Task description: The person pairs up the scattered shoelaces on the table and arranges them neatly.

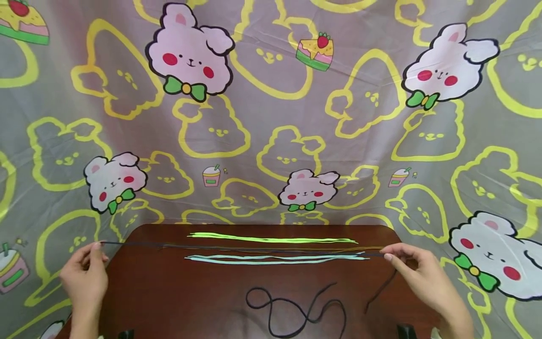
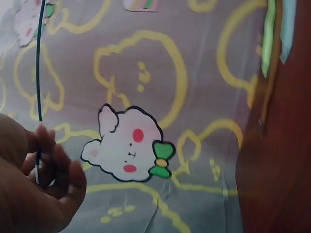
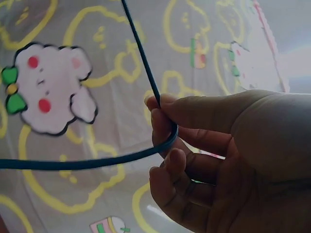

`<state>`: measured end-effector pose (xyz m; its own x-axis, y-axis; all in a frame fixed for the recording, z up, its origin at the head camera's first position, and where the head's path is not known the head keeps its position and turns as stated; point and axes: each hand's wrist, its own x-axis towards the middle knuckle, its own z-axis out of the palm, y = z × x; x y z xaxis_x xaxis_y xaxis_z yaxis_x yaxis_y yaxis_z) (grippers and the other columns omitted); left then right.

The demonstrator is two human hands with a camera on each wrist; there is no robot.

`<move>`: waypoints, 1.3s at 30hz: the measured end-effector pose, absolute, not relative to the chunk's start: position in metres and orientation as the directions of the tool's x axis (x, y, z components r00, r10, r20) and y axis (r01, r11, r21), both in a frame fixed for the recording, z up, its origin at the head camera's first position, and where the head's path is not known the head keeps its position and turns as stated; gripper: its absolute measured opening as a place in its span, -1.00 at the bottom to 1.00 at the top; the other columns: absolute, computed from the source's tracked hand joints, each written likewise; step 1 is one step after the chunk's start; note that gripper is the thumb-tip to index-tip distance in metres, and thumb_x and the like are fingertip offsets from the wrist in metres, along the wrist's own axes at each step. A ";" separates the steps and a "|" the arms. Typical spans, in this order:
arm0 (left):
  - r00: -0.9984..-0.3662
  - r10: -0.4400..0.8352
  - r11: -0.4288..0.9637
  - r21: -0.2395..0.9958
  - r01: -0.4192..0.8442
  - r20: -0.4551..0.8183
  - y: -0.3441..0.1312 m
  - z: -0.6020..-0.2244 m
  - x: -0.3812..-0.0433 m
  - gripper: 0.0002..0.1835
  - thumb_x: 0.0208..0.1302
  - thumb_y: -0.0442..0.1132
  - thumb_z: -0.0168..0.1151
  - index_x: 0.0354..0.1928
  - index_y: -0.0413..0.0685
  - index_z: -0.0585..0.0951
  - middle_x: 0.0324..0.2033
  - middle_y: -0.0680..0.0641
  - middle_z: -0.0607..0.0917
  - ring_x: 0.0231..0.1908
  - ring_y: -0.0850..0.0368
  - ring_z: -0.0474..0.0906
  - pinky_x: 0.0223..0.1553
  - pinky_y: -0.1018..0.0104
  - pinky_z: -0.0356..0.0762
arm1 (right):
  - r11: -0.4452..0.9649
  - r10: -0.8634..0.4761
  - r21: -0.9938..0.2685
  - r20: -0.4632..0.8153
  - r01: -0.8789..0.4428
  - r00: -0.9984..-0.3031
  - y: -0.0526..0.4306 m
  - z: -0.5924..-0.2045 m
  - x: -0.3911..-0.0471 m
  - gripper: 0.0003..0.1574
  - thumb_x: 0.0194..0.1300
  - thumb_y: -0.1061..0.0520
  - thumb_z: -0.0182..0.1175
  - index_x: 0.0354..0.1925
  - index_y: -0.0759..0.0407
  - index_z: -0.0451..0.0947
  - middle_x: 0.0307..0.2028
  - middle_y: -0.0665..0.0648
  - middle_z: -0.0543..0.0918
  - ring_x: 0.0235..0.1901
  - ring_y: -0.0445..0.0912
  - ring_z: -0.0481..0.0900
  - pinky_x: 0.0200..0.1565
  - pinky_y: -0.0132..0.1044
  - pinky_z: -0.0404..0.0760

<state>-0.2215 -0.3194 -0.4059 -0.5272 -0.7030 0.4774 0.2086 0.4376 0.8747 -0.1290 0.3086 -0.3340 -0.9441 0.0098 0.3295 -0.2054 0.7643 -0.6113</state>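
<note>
A thin dark blue cord (image 1: 131, 244) is stretched nearly straight across the table between my two hands. My left hand (image 1: 86, 273) pinches one end between thumb and fingertips, beyond the table's left edge. At the right, my right hand (image 1: 423, 273) pinches the cord between thumb and index finger. From there a loose tail (image 1: 383, 286) hangs down toward the table; the right wrist view shows the cord (image 3: 143, 58) bending round the fingers. Below the stretched cord lie light blue laces (image 1: 254, 262), and beyond it yellow-green laces (image 1: 271, 240). A brown cord (image 1: 360, 248) runs between them.
A loose black cord (image 1: 307, 317) lies in loops on the front of the dark reddish-brown table (image 1: 178, 301). A grey cloth (image 1: 262, 108) printed with rabbits and yellow outlines hangs behind the table and along both sides.
</note>
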 end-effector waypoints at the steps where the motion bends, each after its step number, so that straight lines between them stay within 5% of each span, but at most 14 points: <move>1: -0.551 -0.670 0.480 0.857 0.189 0.497 -0.323 -0.407 -0.220 -0.82 0.30 -0.21 0.14 -0.30 -0.18 0.65 -0.72 0.46 0.44 -0.68 0.56 0.34 -0.59 0.65 0.22 | 0.771 0.003 -0.605 0.318 -0.200 -0.948 0.311 -0.335 -0.129 -0.86 0.34 0.00 0.10 -0.21 -0.05 0.59 -0.36 -0.08 0.64 -0.41 -0.25 0.54 -0.38 -0.40 0.48; 5: -0.631 -0.567 0.596 0.792 0.130 0.530 -0.338 -0.415 -0.216 -0.77 0.30 -0.26 0.14 -0.22 -0.33 0.63 -0.66 0.63 0.40 -0.57 0.74 0.33 -0.54 0.72 0.22 | 0.804 0.004 -0.569 0.300 -0.175 -0.954 0.322 -0.343 -0.132 -0.90 0.32 0.02 0.14 -0.25 -0.06 0.59 -0.46 -0.11 0.60 -0.51 -0.25 0.47 -0.46 -0.39 0.42; 11: -0.710 -0.505 0.660 0.750 0.049 0.491 -0.355 -0.420 -0.220 -0.80 0.27 -0.26 0.17 -0.19 -0.24 0.66 -0.63 0.71 0.36 -0.55 0.84 0.28 -0.54 0.73 0.24 | 0.843 0.016 -0.520 0.278 -0.137 -0.960 0.336 -0.354 -0.142 -0.93 0.28 0.02 0.19 -0.32 -0.06 0.59 -0.66 -0.11 0.42 -0.66 -0.26 0.32 -0.59 -0.38 0.29; 18: -0.704 -0.521 0.662 0.750 0.023 0.482 -0.367 -0.425 -0.229 -0.80 0.16 -0.21 0.30 -0.28 -0.22 0.71 -0.65 0.68 0.38 -0.57 0.79 0.29 -0.54 0.72 0.24 | 0.835 -0.008 -0.527 0.278 -0.159 -0.961 0.360 -0.368 -0.162 -0.93 0.27 0.06 0.19 -0.31 -0.02 0.60 -0.54 -0.09 0.55 -0.61 -0.26 0.38 -0.57 -0.38 0.34; 25: -0.731 -0.534 0.689 0.720 -0.084 0.426 -0.379 -0.442 -0.237 -0.74 0.04 -0.13 0.41 -0.33 -0.20 0.71 -0.71 0.57 0.40 -0.60 0.80 0.18 -0.35 0.37 0.28 | 0.830 -0.026 -0.536 0.241 -0.155 -0.970 0.381 -0.387 -0.175 -0.91 0.28 0.06 0.19 -0.30 0.03 0.60 -0.43 -0.06 0.62 -0.52 -0.24 0.46 -0.50 -0.36 0.41; 28: -0.765 -0.502 0.714 0.693 -0.102 0.404 -0.386 -0.448 -0.241 -0.74 0.07 -0.13 0.37 -0.29 -0.19 0.72 -0.71 0.38 0.56 -0.57 0.82 0.15 -0.27 0.20 0.31 | 0.837 -0.047 -0.522 0.228 -0.163 -0.973 0.389 -0.395 -0.181 -0.92 0.28 0.09 0.19 -0.29 0.04 0.60 -0.40 -0.06 0.64 -0.48 -0.29 0.48 -0.46 -0.36 0.44; 31: -0.801 -0.433 0.768 0.635 -0.088 0.413 -0.391 -0.452 -0.246 -0.78 0.17 -0.20 0.28 -0.23 -0.19 0.70 -0.50 -0.02 0.73 -0.51 0.57 0.42 -0.22 0.08 0.31 | 0.843 -0.058 -0.515 0.206 -0.158 -0.977 0.396 -0.403 -0.187 -0.91 0.29 0.11 0.18 -0.29 0.06 0.61 -0.38 -0.05 0.65 -0.45 -0.33 0.49 -0.43 -0.36 0.46; 33: -0.826 -0.375 0.799 0.598 -0.058 0.421 -0.393 -0.455 -0.248 -0.79 0.21 -0.26 0.21 -0.20 -0.23 0.69 -0.32 -0.24 0.71 -0.41 0.19 0.59 -0.22 -0.01 0.30 | 0.849 -0.048 -0.510 0.194 -0.143 -0.980 0.400 -0.408 -0.191 -0.92 0.27 0.13 0.19 -0.30 0.07 0.62 -0.39 -0.04 0.65 -0.48 -0.33 0.48 -0.44 -0.37 0.45; 36: -0.840 -0.316 0.827 0.562 -0.016 0.441 -0.394 -0.462 -0.250 -0.80 0.22 -0.34 0.16 -0.19 -0.29 0.66 -0.26 -0.33 0.67 -0.21 -0.32 0.55 -0.22 -0.08 0.29 | 0.858 -0.038 -0.500 0.170 -0.120 -0.985 0.407 -0.417 -0.197 -0.91 0.26 0.14 0.20 -0.31 0.10 0.63 -0.39 -0.01 0.66 -0.51 -0.29 0.44 -0.47 -0.36 0.41; 39: -0.848 -0.282 0.845 0.534 0.001 0.449 -0.396 -0.470 -0.255 -0.82 0.21 -0.34 0.18 -0.22 -0.31 0.66 -0.31 -0.32 0.69 -0.19 -0.37 0.53 -0.26 -0.09 0.30 | 0.866 -0.018 -0.491 0.156 -0.094 -0.988 0.416 -0.428 -0.201 -0.90 0.25 0.11 0.22 -0.32 0.11 0.63 -0.40 0.00 0.66 -0.53 -0.27 0.42 -0.49 -0.36 0.37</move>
